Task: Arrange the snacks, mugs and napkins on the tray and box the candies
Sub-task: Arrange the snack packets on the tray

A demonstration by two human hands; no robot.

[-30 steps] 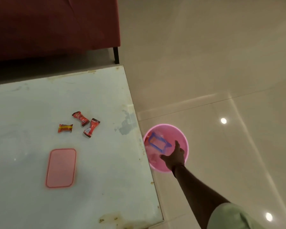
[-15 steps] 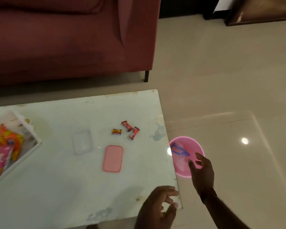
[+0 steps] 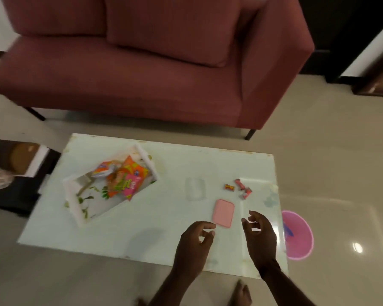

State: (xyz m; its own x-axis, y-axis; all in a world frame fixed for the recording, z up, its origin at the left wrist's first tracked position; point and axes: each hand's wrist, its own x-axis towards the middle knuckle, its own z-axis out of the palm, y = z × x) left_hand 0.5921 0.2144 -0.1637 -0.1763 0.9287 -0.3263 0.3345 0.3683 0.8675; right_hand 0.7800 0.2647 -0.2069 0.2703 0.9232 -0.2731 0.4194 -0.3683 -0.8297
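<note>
A white tray (image 3: 75, 208) with a leaf pattern lies on the pale table (image 3: 142, 235), holding orange and pink snack packets (image 3: 125, 180). Three red and orange wrapped candies (image 3: 240, 188) lie near the table's right end. Left of them sits a clear plastic box (image 3: 195, 188), and in front a pink lid (image 3: 223, 213). My left hand (image 3: 194, 248) hovers over the near table edge, fingers curled and apart, empty. My right hand (image 3: 260, 237) hovers just right of the lid, open and empty.
A pink bowl (image 3: 301, 241) with something blue inside stands on the tiled floor right of the table. A dark red sofa (image 3: 142, 74) runs along the far side. Dark objects (image 3: 13, 173) lie on the floor at the left. My foot (image 3: 241, 294) shows below.
My right hand has left the pink bowl on the floor and come back over the table. My left hand has come into view. The view has pulled back and left, showing the tray.
</note>
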